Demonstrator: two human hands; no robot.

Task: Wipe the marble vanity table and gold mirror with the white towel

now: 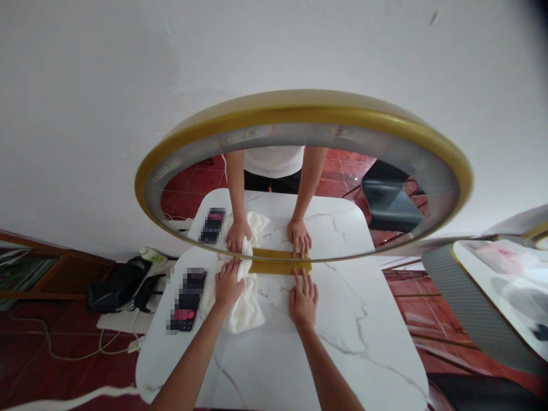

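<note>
My left hand (228, 286) is closed over a bunched part of a white cloth (248, 311), at the left end of a gold strip-like base (274, 266). The rest of the cloth lies loose on the white marble-patterned table (346, 354). My right hand (304, 299) lies palm down with its fingers spread. Its fingertips touch the right end of the gold base. Above both hands stands a large oval mirror with a gold rim (308, 111). Its glass reflects my two arms, the cloth and the tabletop.
A phone (188, 302), partly pixelated, lies at the table's left. A black bag (120, 285), a bottle (153, 256) and cables are on the left beyond the table. A second table with a grey ribbed side (475, 308) and a black seat (483, 394) are on the right.
</note>
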